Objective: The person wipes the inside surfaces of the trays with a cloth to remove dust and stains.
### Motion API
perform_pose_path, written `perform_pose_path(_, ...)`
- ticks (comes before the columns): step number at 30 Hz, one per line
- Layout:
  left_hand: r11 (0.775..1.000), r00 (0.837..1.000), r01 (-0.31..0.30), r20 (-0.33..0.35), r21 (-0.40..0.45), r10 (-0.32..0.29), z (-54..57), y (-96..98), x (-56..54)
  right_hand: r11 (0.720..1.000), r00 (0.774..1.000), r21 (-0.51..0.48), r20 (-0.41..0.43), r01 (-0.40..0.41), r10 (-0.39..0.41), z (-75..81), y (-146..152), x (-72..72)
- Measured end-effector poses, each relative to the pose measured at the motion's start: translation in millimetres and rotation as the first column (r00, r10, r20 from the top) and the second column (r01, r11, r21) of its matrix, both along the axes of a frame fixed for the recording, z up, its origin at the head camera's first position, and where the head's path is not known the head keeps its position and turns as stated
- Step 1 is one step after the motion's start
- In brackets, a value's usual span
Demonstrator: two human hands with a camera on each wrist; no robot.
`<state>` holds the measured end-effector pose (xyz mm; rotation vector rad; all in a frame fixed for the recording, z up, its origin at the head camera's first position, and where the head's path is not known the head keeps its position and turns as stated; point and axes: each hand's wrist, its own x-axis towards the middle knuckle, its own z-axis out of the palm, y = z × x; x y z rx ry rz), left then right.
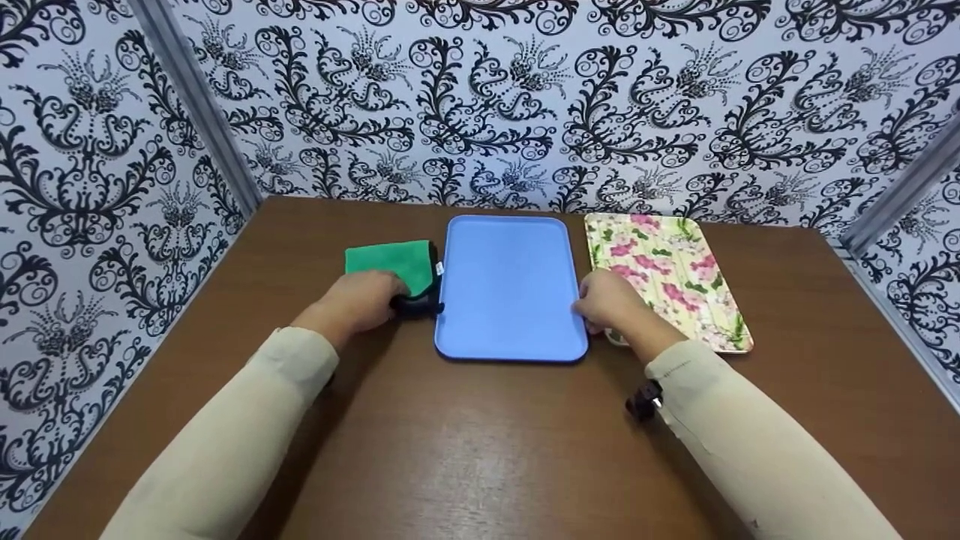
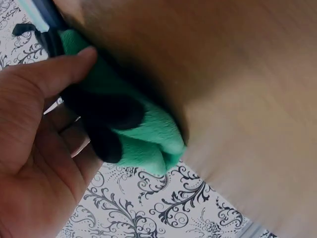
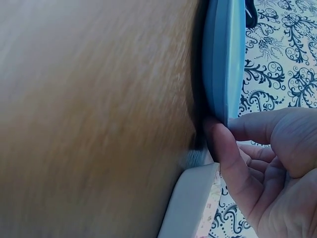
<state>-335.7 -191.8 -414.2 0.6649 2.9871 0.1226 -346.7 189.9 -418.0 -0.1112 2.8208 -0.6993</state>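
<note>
On the wooden table lies a blue tray (image 1: pixel 510 289), long side pointing away from me. My right hand (image 1: pixel 611 301) pinches its right rim between thumb and index finger (image 3: pixel 230 161), as the right wrist view shows. To the tray's left is a folded green cloth (image 1: pixel 391 261) with black parts and a small white tag by the tray's edge. My left hand (image 1: pixel 364 300) grips this cloth at its near side; in the left wrist view the thumb (image 2: pixel 64 74) lies over the fold and the other fingers are partly hidden behind it.
A floral tray (image 1: pixel 675 285) lies close on the right of the blue one, partly behind my right hand. The brown table (image 1: pixel 480 450) runs back to a wall (image 1: pixel 510 97) with black scroll patterns, and patterned panels stand at both sides.
</note>
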Motion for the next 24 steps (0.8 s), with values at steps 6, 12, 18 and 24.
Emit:
perform_pose_path(6, 1.0, 0.999, 0.006, 0.05, -0.009, -0.006, 4.0, -10.4, 1.9, 1.0, 1.0, 0.007, -0.021, -0.022, 0.022, -2.1, -1, -0.3)
perform_pose_path(12, 0.999, 0.999, 0.038, 0.029, 0.012, -0.039, 3.7, -19.8, 3.8, 1.0, 1.0, 0.014, -0.018, -0.024, 0.024, -2.7, 0, -1.0)
perform_pose_path(18, 0.998, 0.997, 0.066, 0.035, 0.002, -0.066, 8.8, -23.0, 6.0, 0.999, 0.999, 0.012, -0.006, -0.04, 0.04, 1.5, 1, 1.9)
perform_pose_path(24, 0.999, 0.992, 0.015, 0.129, -0.043, -0.009, 26.0, -17.6, 8.1, 0.995, 0.996, -0.029, 0.017, -0.091, 0.092, 10.7, 5, 3.2)
